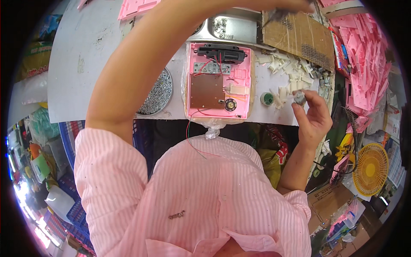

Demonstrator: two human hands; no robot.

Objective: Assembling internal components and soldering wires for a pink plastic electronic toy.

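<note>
In front of me lies an open pink plastic casing. A black plastic mechanism, a brown circuit board, a small round speaker and red wires sit inside it. My right hand, right of the casing, pinches a small grey metal part between thumb and fingertips. My left arm reaches across to the far right, and my left hand is at the top edge above the cardboard. A dark, blurred thing shows under its fingers; whether they grip it is unclear.
A round tray of screws lies left of the casing. Beyond stands a metal tray. White plastic pieces, a small green-topped pot and cardboard with small dark parts lie right. Pink plastic pieces are heaped farther right.
</note>
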